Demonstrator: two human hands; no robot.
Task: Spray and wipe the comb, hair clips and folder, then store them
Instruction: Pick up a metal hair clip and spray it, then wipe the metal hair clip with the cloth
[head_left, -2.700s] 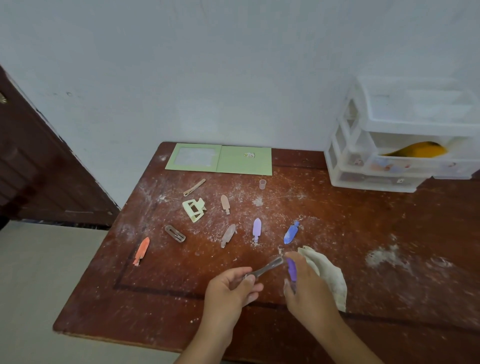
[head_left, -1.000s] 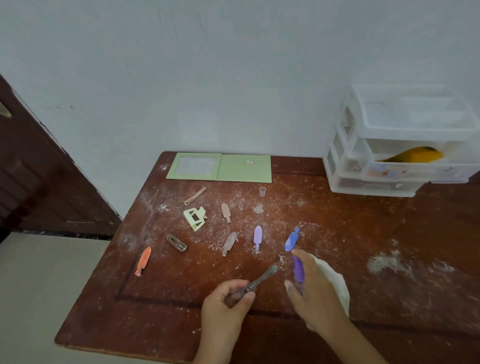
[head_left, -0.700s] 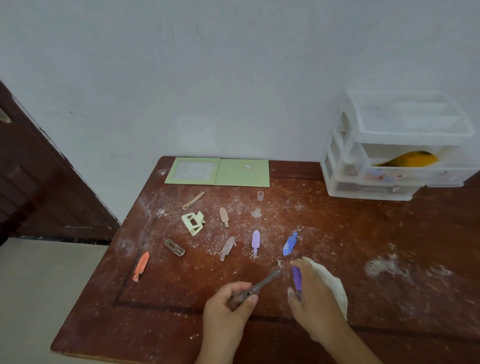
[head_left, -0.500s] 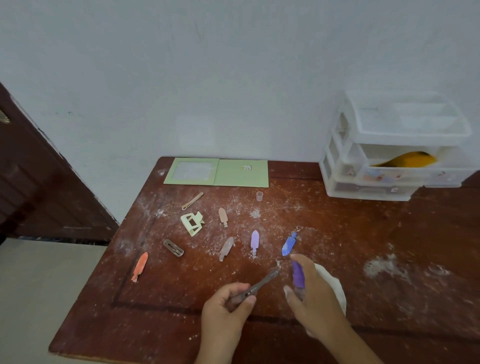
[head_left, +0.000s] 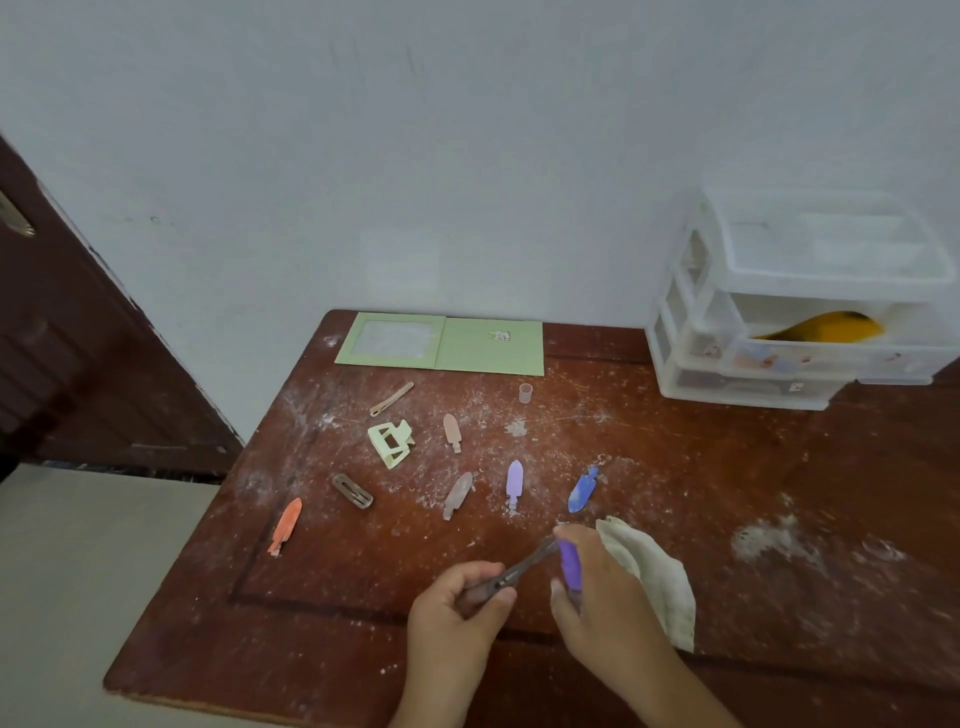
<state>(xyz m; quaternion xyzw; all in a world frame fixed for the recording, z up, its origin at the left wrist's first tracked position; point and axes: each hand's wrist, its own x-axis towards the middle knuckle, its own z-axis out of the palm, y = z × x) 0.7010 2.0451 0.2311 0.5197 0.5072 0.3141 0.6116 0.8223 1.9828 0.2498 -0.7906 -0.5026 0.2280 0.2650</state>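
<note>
My left hand (head_left: 457, 618) pinches a grey-brown hair clip (head_left: 519, 569), its tip raised toward my right hand (head_left: 605, 597). That hand grips a small purple spray bottle (head_left: 570, 564) with the index finger on top, nozzle close to the clip's tip. Several more hair clips lie on the dusty table (head_left: 727, 519): orange (head_left: 284, 525), brown (head_left: 353, 490), pale green claw (head_left: 390, 442), lilac (head_left: 514, 480), blue (head_left: 583, 490). A green folder (head_left: 441, 343) lies open by the wall. A white cloth (head_left: 654, 577) lies partly under my right hand. No comb shows among the loose things.
A clear plastic drawer unit (head_left: 800, 306) stands at the back right with something yellow-orange (head_left: 821, 327) in its middle drawer. A tiny clear cap (head_left: 525, 393) stands near the folder. White dust patches cover the table. A dark door (head_left: 67, 338) is on the left.
My hands have stayed almost in place; the spray bottle has drawn a little closer to the clip's tip. The view has shifted slightly.
</note>
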